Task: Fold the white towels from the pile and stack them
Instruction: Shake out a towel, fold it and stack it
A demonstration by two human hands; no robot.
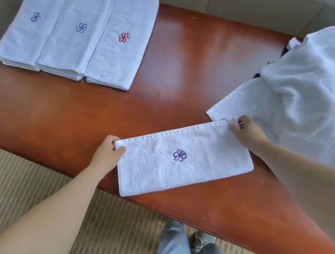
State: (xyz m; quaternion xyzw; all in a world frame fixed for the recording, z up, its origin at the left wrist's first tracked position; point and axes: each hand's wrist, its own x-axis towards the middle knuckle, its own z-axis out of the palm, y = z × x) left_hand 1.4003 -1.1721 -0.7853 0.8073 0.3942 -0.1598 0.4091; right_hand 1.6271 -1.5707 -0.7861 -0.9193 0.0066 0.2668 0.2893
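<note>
left hand [106, 152]: I see fingers curled tight, pinching the far-left corner of the folded towel [181, 166] | right hand [247, 131]: same pinch on the far-right corner | towel: fluffy white terry rectangle, purple flower stitched on, flat at the near edge of the glossy reddish wood table [185, 63] | stacks [81, 37] far left, crumpled pile [314, 96] right

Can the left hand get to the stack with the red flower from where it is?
Probably yes: bare table lies between the left hand and that stack, but the hand must first release the towel.
</note>
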